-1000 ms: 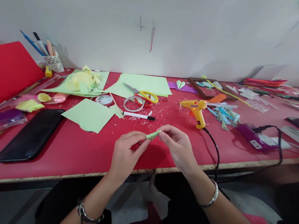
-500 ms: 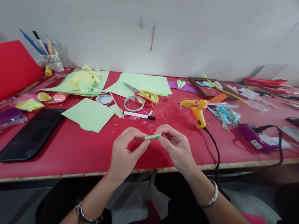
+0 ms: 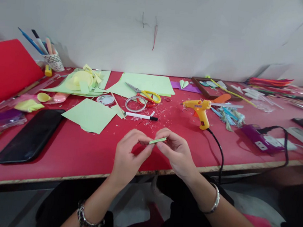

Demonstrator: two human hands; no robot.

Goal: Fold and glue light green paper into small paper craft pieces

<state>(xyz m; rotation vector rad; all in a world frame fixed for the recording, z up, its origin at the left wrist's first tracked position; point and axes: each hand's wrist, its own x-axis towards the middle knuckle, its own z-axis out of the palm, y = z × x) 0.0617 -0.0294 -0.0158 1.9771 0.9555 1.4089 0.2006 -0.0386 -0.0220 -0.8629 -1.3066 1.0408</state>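
Between my two hands, over the front of the red table, is a small folded strip of light green paper. The fingertips and thumb of my left hand pinch its left end. My right hand closes its thumb and fingers on the right end. Fingers cover part of the strip, so its full shape is hidden. Just beyond the hands lies a white marker with a black cap. To their left rests a cut green paper sheet.
Yellow-handled scissors and a tape roll lie behind the marker. A yellow glue gun, its cord over the table edge, sits right. A black phone lies left. Farther right are a purple power box and a brown tray.
Both hands have shifted very slightly to the right with the green paper strip. The strip is tilted a little differently between the fingers. Nothing on the table has moved.
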